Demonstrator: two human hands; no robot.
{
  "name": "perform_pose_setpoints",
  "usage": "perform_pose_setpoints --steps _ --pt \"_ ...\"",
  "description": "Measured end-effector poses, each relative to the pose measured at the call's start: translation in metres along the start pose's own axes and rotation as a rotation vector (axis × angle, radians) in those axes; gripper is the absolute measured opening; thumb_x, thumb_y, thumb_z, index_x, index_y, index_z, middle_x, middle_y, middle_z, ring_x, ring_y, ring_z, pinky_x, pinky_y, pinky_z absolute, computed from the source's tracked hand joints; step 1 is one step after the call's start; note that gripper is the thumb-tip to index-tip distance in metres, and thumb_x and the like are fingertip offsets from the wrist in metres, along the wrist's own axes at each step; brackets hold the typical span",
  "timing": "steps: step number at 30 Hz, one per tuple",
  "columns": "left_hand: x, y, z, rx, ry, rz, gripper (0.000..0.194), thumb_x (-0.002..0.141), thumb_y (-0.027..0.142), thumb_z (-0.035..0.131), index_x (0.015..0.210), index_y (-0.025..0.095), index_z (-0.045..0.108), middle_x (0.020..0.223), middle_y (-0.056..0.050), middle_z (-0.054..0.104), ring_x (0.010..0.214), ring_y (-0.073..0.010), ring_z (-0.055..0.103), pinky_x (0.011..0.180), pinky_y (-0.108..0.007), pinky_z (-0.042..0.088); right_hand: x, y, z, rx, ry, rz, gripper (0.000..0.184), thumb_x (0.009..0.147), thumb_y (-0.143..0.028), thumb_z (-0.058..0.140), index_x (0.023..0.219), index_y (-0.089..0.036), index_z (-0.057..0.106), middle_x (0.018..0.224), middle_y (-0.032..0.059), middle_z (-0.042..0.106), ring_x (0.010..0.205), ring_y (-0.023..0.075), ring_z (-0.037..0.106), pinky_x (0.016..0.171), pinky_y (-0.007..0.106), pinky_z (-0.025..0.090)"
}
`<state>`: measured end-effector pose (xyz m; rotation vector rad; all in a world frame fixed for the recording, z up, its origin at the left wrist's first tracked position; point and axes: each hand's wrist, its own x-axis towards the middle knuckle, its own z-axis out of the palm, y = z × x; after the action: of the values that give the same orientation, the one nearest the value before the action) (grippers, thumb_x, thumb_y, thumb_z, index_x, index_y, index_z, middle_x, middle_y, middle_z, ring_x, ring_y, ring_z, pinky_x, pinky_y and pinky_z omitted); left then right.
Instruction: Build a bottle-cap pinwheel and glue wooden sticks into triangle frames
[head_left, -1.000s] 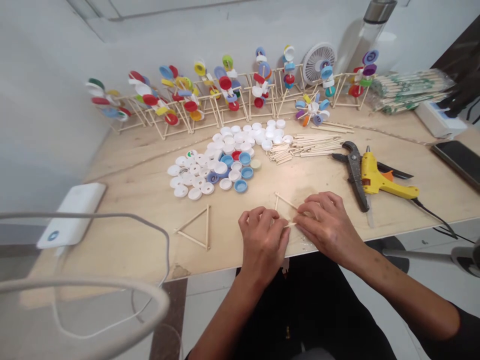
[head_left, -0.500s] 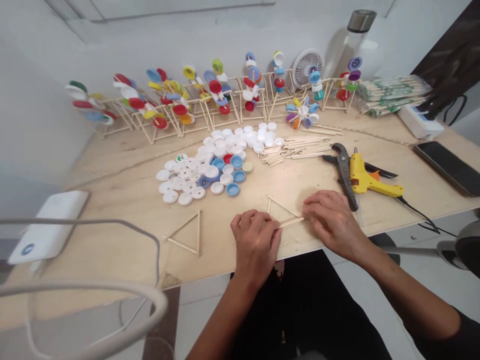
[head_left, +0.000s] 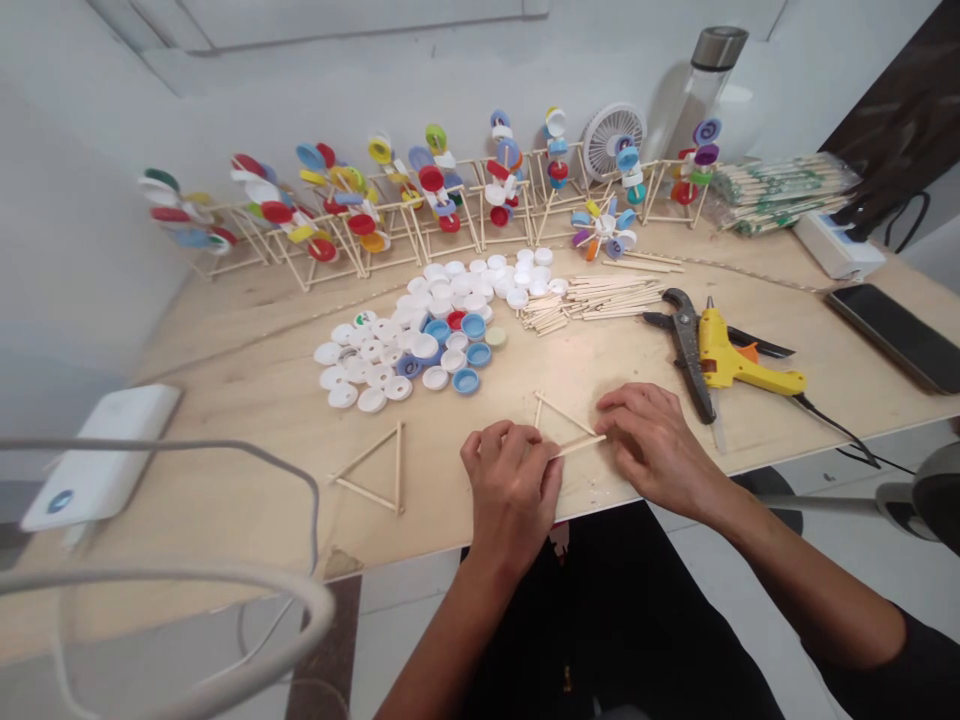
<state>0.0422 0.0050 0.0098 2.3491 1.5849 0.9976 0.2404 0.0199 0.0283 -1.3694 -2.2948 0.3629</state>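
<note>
My left hand [head_left: 512, 482] is curled on the wooden table [head_left: 247, 400], fingers pinched on one corner of a triangle of thin wooden sticks [head_left: 564, 414]. My right hand [head_left: 656, 443] lies on the triangle's right corner, fingertips pressed on the stick ends. A finished stick triangle [head_left: 375, 468] lies flat to the left. Behind it sits a heap of white, blue and red bottle caps [head_left: 420, 335] and a pile of loose sticks [head_left: 600, 297].
A yellow glue gun [head_left: 731, 360] and black pliers [head_left: 686, 345] lie to the right, a phone [head_left: 900, 335] farther right. Stick-and-cap models [head_left: 420, 195], a small fan [head_left: 609, 135] and a bottle [head_left: 709, 85] line the back wall. A white power bank [head_left: 101, 465] with cable sits left.
My right hand has slid a little along the bottom stick, from over its middle to the right corner. The left hand stays on the left corner. The view has shifted slightly.
</note>
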Motion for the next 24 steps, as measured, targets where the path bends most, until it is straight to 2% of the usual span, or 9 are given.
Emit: perform_pose_setpoints --steps 12,24 --pt "-0.0001 0.0011 -0.0008 0.01 -0.009 0.011 0.008 0.079 0.017 0.062 0.08 0.023 0.067 0.085 -0.005 0.066 0.094 -0.0247 0.052 0.087 -0.045 0.033 0.0001 -0.0019 -0.0001 -0.026 -0.019 0.001 0.019 0.074 -0.01 0.053 0.089 -0.02 0.057 0.107 0.0073 0.061 0.106 0.0246 0.05 0.089 0.044 0.036" --pt "-0.0005 0.0009 -0.0009 0.017 -0.015 0.023 0.008 0.08 0.016 0.06 0.076 0.021 0.065 0.084 -0.004 0.065 0.094 -0.024 0.051 0.087 -0.043 0.032 -0.002 0.001 0.0021 0.008 0.018 -0.005 0.016 0.078 -0.013 0.054 0.091 -0.022 0.057 0.106 0.0071 0.061 0.106 0.0252 0.051 0.089 0.045 0.036"
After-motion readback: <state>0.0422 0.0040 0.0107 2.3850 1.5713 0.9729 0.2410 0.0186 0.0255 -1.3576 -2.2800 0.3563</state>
